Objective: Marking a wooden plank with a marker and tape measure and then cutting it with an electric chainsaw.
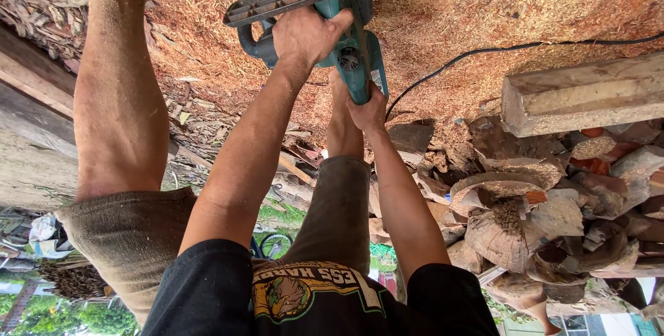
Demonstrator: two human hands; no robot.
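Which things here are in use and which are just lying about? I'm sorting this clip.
In use: teal power saw, held by left hand and right hand; its black cable.

Lying about: sawdust, pile of cut wood, pale beam, planks.

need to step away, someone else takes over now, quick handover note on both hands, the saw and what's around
Left hand: gripping the front handle of the teal electric chainsaw.
Right hand: closed on the saw's rear grip.
Black power cord: trails from the saw across the sawdust-covered ground.
Pile of cut wood chunks lies to the right, with a squared timber beam beside it.
Done: wood already chunked, much sawdust. The piece under the saw is out of view.
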